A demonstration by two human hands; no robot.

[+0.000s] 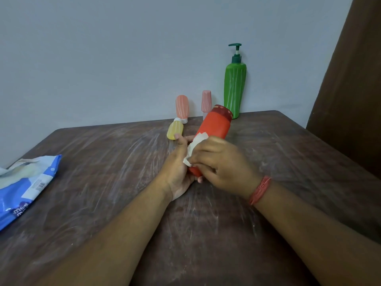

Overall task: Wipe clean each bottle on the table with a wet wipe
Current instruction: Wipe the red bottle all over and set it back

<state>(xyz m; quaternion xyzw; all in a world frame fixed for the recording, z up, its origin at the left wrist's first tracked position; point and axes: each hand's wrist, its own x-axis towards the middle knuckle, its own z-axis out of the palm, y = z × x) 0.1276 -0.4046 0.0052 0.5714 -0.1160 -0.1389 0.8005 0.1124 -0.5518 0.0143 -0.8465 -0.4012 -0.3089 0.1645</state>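
Left hand (177, 162) grasps red bottle (213, 133) near base, tilted above tabletop (103, 182), steadying it. Right hand (218, 162) pinches wet wipe (193, 149) against bottle side, likely scrubbing. Other bottles wait by wall.

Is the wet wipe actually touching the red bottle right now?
Touching. The head view shows the right hand pressing the wet wipe flat against the red bottle, with no gap between them.

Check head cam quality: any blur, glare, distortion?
Head view: soft, even light, no hard shadows; slight motion blur on the right hand and wipe; faint sheen on the streaky table; wide-angle bending at the edges; the green pump bottle leans.
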